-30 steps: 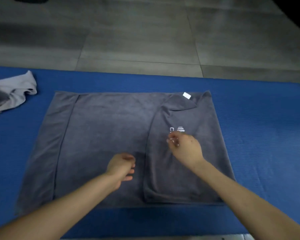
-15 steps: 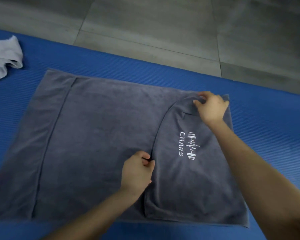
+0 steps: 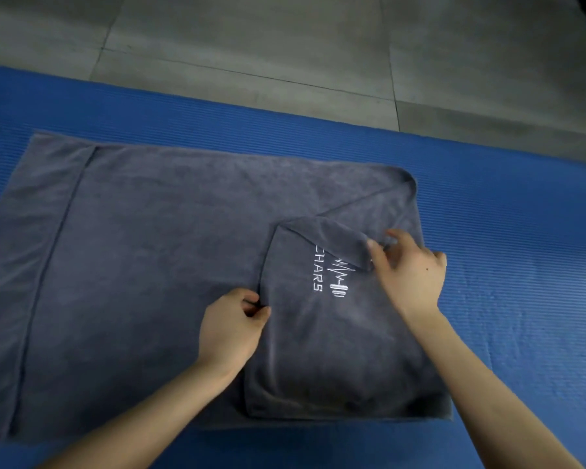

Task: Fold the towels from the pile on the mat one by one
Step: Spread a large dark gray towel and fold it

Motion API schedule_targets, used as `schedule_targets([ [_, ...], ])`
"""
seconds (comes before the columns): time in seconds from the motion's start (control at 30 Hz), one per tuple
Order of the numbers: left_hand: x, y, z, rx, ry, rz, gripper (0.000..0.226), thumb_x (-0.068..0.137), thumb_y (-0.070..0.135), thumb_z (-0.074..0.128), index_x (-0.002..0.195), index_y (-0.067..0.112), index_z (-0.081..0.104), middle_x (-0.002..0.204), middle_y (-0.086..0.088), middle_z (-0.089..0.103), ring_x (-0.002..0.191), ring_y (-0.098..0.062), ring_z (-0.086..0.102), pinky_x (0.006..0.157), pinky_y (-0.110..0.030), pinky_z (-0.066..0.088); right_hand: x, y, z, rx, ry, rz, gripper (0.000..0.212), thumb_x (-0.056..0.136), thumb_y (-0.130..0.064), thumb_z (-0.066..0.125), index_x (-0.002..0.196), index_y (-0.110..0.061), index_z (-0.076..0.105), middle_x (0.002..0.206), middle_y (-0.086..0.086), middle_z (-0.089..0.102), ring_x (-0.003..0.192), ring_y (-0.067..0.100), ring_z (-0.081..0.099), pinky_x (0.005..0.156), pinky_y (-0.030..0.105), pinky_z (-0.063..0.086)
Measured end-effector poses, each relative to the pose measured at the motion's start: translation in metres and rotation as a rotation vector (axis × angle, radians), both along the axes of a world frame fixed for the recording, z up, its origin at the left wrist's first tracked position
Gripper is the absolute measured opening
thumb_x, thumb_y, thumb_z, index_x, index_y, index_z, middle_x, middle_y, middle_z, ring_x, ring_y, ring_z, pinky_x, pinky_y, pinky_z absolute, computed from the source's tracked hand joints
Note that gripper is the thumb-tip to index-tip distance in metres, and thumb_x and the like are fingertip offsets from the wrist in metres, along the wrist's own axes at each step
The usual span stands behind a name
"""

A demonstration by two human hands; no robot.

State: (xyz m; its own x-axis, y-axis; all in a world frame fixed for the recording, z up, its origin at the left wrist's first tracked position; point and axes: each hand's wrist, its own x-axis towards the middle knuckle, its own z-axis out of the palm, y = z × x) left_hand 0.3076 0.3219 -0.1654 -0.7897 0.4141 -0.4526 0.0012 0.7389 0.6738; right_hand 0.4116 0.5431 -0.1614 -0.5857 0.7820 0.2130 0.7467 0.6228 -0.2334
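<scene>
A large dark grey towel (image 3: 156, 265) lies spread on the blue mat (image 3: 508, 265). Its right part is folded over toward the middle, showing a white "CHARS" logo (image 3: 329, 275). My left hand (image 3: 232, 328) pinches the folded flap's left edge near the middle of the towel. My right hand (image 3: 410, 275) pinches the flap's far corner, which is turned back toward me and covers part of the logo. A narrow strip is folded in along the towel's left side.
Grey floor tiles (image 3: 285, 45) lie beyond the mat's far edge. Bare mat stretches to the right of the towel and in a strip along the near edge. The pile of other towels is out of view to the left.
My right hand has pulled the flap's far corner back toward me, over the logo. My left hand keeps its pinch on the flap's edge. The view has shifted right, losing the pile.
</scene>
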Motion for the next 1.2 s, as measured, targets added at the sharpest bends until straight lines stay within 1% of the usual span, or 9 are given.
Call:
schedule_targets([
  [0.1, 0.004, 0.001, 0.002, -0.030, -0.021, -0.043, 0.014, 0.083, 0.025, 0.067, 0.092, 0.014, 0.069, 0.087, 0.006, 0.070, 0.085, -0.011, 0.064, 0.068, -0.019, 0.046, -0.022, 0.005, 0.000, -0.043, -0.265, -0.022, 0.058, 0.084, -0.066, 0.039, 0.086, -0.018, 0.072, 0.085, 0.009, 0.069, 0.086, 0.032, 0.060, 0.079, 0.037, 0.031],
  [0.2, 0.010, 0.001, 0.006, -0.056, -0.041, -0.069, 0.015, 0.081, 0.025, 0.068, 0.078, 0.011, 0.071, 0.078, 0.000, 0.071, 0.078, -0.015, 0.065, 0.071, -0.033, 0.052, -0.035, 0.010, 0.003, -0.148, -0.338, -0.041, 0.039, 0.084, -0.055, 0.056, 0.081, -0.018, 0.071, 0.091, 0.008, 0.068, 0.096, 0.030, 0.056, 0.086, 0.037, 0.031],
  [0.3, 0.009, 0.000, 0.012, -0.029, -0.087, -0.037, 0.015, 0.079, 0.024, 0.070, 0.075, 0.009, 0.069, 0.075, -0.002, 0.070, 0.075, -0.015, 0.064, 0.068, -0.032, 0.051, -0.037, 0.010, 0.022, -0.241, -0.117, -0.070, 0.016, 0.081, -0.035, 0.068, 0.082, -0.019, 0.065, 0.088, 0.002, 0.068, 0.097, 0.027, 0.058, 0.089, 0.035, 0.031],
  [0.4, 0.006, -0.005, 0.021, 0.058, -0.264, 0.067, 0.012, 0.078, 0.019, 0.073, 0.077, 0.011, 0.064, 0.076, 0.001, 0.066, 0.075, -0.014, 0.062, 0.062, -0.021, 0.047, -0.033, 0.012, 0.044, -0.361, 0.100, -0.016, 0.019, 0.078, -0.020, 0.072, 0.096, -0.018, 0.067, 0.084, -0.004, 0.063, 0.092, 0.020, 0.061, 0.098, 0.042, 0.038],
  [0.5, 0.003, -0.014, 0.035, 0.165, -0.478, 0.138, 0.020, 0.078, 0.012, 0.073, 0.076, 0.008, 0.053, 0.080, -0.007, 0.060, 0.082, -0.021, 0.063, 0.071, -0.035, 0.057, -0.032, 0.016, 0.063, -0.396, 0.113, 0.113, 0.020, 0.079, -0.017, 0.071, 0.096, -0.025, 0.068, 0.081, -0.006, 0.061, 0.081, 0.014, 0.057, 0.095, 0.047, 0.042],
  [0.63, -0.001, -0.025, 0.059, 0.267, -0.562, 0.164, 0.020, 0.080, 0.001, 0.069, 0.080, 0.007, 0.050, 0.078, -0.007, 0.056, 0.073, -0.018, 0.061, 0.066, -0.034, 0.058, -0.036, 0.011, 0.099, -0.304, 0.082, 0.201, 0.009, 0.081, -0.015, 0.067, 0.084, -0.023, 0.063, 0.081, -0.003, 0.065, 0.082, 0.018, 0.060, 0.095, 0.046, 0.042],
  [0.83, -0.011, -0.062, 0.108, 0.428, -0.400, 0.175, 0.024, 0.079, 0.003, 0.071, 0.096, 0.011, 0.056, 0.088, -0.009, 0.062, 0.075, -0.015, 0.063, 0.057, -0.025, 0.057, -0.081, 0.001, 0.184, 0.067, 0.015, 0.331, 0.014, 0.081, -0.013, 0.060, 0.092, -0.014, 0.070, 0.088, 0.010, 0.069, 0.087, 0.033, 0.062, 0.079, 0.041, 0.045],
  [0.93, -0.028, -0.097, 0.128, 0.428, -0.323, 0.132, 0.021, 0.077, 0.005, 0.073, 0.091, 0.014, 0.060, 0.085, -0.009, 0.066, 0.073, -0.016, 0.065, 0.059, -0.028, 0.058, -0.126, -0.016, 0.223, 0.210, -0.068, 0.395, 0.019, 0.082, -0.018, 0.061, 0.097, -0.016, 0.073, 0.092, 0.015, 0.066, 0.091, 0.037, 0.058, 0.074, 0.039, 0.045],
  [1.2, -0.080, -0.196, 0.149, 0.455, -0.272, 0.242, 0.009, 0.080, 0.007, 0.071, 0.085, 0.009, 0.064, 0.084, -0.009, 0.066, 0.073, -0.016, 0.064, 0.052, -0.021, 0.054, -0.276, -0.119, 0.236, 0.195, -0.150, 0.449, 0.027, 0.084, -0.016, 0.055, 0.103, -0.025, 0.072, 0.104, 0.010, 0.069, 0.099, 0.035, 0.060, 0.076, 0.034, 0.046],
])
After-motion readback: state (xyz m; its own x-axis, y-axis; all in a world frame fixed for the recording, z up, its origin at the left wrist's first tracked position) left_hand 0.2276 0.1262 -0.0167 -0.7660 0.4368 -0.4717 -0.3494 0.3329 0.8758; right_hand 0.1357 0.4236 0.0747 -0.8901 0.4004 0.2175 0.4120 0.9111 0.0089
